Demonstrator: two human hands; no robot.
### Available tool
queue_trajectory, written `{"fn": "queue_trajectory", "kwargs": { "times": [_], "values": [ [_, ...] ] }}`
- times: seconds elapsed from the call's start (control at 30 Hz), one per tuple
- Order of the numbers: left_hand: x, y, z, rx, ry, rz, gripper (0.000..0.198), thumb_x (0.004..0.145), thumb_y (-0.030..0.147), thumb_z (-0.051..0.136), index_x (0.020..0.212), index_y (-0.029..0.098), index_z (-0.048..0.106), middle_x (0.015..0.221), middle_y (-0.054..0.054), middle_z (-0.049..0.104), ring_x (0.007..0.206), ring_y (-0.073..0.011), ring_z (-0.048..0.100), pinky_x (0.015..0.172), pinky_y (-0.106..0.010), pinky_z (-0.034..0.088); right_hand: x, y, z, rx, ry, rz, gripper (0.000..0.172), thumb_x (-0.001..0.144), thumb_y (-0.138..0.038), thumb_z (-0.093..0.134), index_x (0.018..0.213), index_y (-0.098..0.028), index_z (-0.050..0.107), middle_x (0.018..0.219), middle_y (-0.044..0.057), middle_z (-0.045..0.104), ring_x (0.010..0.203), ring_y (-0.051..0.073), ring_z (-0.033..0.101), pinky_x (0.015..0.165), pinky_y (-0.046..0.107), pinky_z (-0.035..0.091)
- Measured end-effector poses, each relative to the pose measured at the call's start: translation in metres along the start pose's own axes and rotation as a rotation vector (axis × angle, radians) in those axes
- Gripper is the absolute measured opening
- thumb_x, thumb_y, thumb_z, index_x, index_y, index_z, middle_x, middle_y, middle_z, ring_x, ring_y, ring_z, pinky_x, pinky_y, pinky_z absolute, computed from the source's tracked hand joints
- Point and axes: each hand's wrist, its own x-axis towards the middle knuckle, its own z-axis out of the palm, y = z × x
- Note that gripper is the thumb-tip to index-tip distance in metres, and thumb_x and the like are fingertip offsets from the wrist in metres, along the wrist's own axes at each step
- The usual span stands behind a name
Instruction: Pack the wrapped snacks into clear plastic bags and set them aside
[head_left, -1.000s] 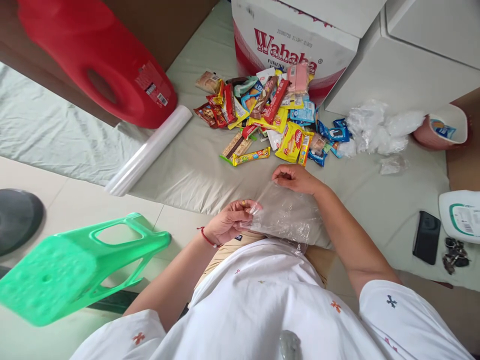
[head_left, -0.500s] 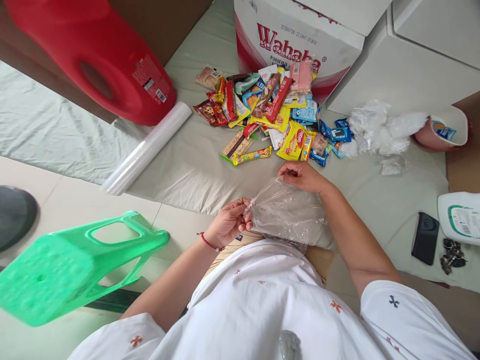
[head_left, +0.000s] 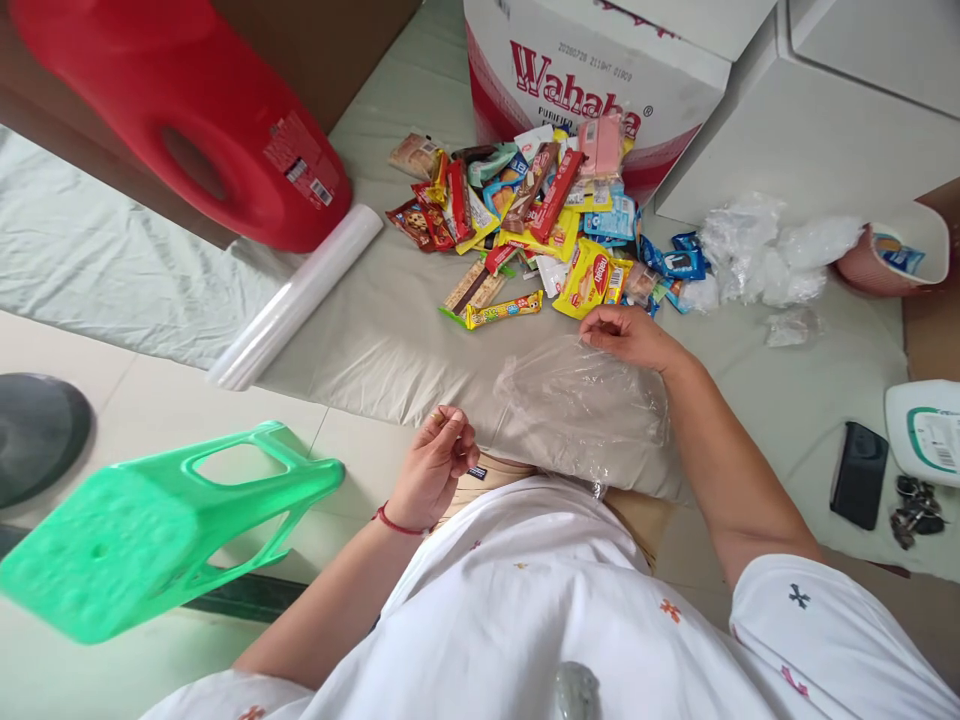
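Note:
My right hand (head_left: 626, 335) pinches the upper edge of a clear plastic bag (head_left: 581, 410), which hangs loosely over the edge of the cloth-covered surface above my lap. To the left of the bag and apart from it is my left hand (head_left: 442, 455), its fingers curled and thumb pressed in. Whether anything small sits between those fingertips is hidden. Just beyond my right hand lies a yellow snack packet (head_left: 589, 280), at the near edge of a heap of wrapped snacks (head_left: 532, 205). A yellow snack bar (head_left: 502, 310) lies in front of the heap.
A plastic film roll (head_left: 296, 300) and a red jug (head_left: 247, 150) are at left, above a green stool (head_left: 150, 530). Behind the snacks stands a Wahaha carton (head_left: 592, 70). Crumpled clear plastic (head_left: 772, 250), a pink container (head_left: 870, 262), a phone (head_left: 859, 475) and keys (head_left: 916, 512) are at right.
My left hand has let go of the plastic bag and moved left and slightly down. My right hand has shifted right and a little away from me, still holding the bag.

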Motion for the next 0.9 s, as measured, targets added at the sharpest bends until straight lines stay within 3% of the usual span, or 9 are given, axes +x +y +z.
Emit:
{"fn": "queue_trajectory", "kwargs": {
  "times": [0.2,0.27,0.4,0.47,0.7,0.9],
  "values": [
    [0.026,0.015,0.024,0.051,-0.07,0.075,0.066,0.059,0.061,0.093,0.105,0.021,0.068,0.106,-0.002,0.068,0.054,-0.0025,0.053,0.037,-0.014,0.024,0.004,-0.008,0.002,0.009,-0.07,-0.057,0.031,0.084,-0.047,0.073,0.09,-0.017,0.071,0.074,-0.001,0.061,0.064,0.011,0.048,0.059,0.024,0.037],
    [0.035,0.017,0.032,0.09,-0.11,0.074,0.067,0.062,0.066,0.09,0.109,0.021,0.072,0.102,-0.002,0.068,0.053,-0.0019,0.047,0.038,-0.015,0.025,0.003,-0.01,0.003,0.004,-0.072,-0.066,0.031,0.084,-0.047,0.073,0.09,-0.017,0.071,0.074,-0.001,0.062,0.064,0.011,0.048,0.06,0.024,0.038],
    [0.045,0.013,0.038,0.153,-0.107,0.171,0.053,0.056,0.055,0.096,0.079,0.015,0.069,0.063,0.005,0.054,0.047,-0.0014,0.036,0.04,-0.016,0.023,0.001,-0.007,0.001,-0.023,-0.073,-0.061,0.031,0.085,-0.048,0.071,0.091,-0.017,0.071,0.074,-0.001,0.063,0.063,0.011,0.049,0.061,0.024,0.038],
    [0.047,0.009,0.037,0.116,-0.078,0.214,0.051,0.055,0.051,0.097,0.073,0.017,0.063,0.057,0.007,0.046,0.045,-0.0018,0.034,0.041,-0.016,0.021,0.0,-0.004,0.0,-0.037,-0.07,-0.054,0.032,0.085,-0.048,0.071,0.091,-0.017,0.071,0.074,-0.001,0.064,0.064,0.012,0.05,0.062,0.024,0.039],
    [0.039,-0.002,0.022,0.041,0.039,0.262,0.056,0.063,0.056,0.092,0.079,0.019,0.053,0.062,0.007,0.053,0.045,-0.0024,0.038,0.041,-0.015,0.022,-0.002,0.009,-0.004,-0.097,-0.066,-0.063,0.032,0.087,-0.048,0.069,0.092,-0.017,0.073,0.077,0.0,0.065,0.065,0.013,0.052,0.062,0.025,0.04],
    [0.013,-0.012,-0.007,0.157,0.058,0.209,0.051,0.072,0.057,0.087,0.081,0.019,0.054,0.064,0.007,0.049,0.045,-0.0016,0.036,0.043,-0.016,0.024,-0.002,0.016,-0.018,-0.163,0.04,-0.101,0.034,0.087,-0.051,0.071,0.092,-0.018,0.074,0.076,0.0,0.064,0.064,0.013,0.05,0.061,0.026,0.038]
  ]
}}
